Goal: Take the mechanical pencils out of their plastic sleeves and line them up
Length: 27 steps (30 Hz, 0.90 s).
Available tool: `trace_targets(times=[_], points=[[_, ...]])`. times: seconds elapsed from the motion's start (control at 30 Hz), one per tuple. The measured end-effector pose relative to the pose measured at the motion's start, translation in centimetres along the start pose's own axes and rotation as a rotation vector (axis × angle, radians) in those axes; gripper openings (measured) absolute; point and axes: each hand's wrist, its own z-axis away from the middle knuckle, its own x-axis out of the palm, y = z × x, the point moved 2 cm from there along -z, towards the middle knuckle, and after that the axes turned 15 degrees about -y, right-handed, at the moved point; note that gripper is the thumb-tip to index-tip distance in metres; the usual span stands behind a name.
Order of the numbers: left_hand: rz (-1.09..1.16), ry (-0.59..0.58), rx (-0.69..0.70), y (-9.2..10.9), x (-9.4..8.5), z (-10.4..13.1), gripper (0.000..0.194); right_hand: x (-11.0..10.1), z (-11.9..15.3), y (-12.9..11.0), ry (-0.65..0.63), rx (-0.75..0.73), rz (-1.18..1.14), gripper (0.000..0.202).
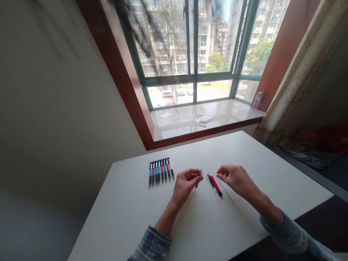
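My left hand (187, 183) pinches a small pen part (199, 174), black with a clear or silvery end, held just above the white table. My right hand (236, 178) is closed at the fingertips on the upper end of a thin pale pen refill (226, 191), which slants down toward me. Between my hands lie a pink pen barrel (216, 186) with a black end, a black pen part (211, 180) beside it, and another thin refill (214, 189). To the left, several assembled pens (159, 172) in teal and pink with black grips lie side by side in a row.
The white table (130, 214) ends at a wall on its far side. Beyond it is a window sill (176, 125) with a crumpled paper (202, 119) and a clear bottle (256, 100). A curtain (295, 72) hangs at the right.
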Motion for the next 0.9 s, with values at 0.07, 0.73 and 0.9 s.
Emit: trace_targets(times=[0.07, 0.73, 0.9], points=[[-0.010, 0.004, 0.000, 0.0, 0.0, 0.0, 0.028, 0.6, 1.0, 1.3, -0.065, 0.125, 0.104, 0.016], [-0.061, 0.015, -0.005, -0.3, 0.0, 0.0, 0.030, 0.5, 5.1, 3.7, -0.164, 0.404, 0.370, 0.011], [-0.055, 0.010, 0.002, -0.1, 0.1, 0.0, 0.030, 0.6, 4.4, 4.8, -0.137, 0.314, 0.321, 0.012]])
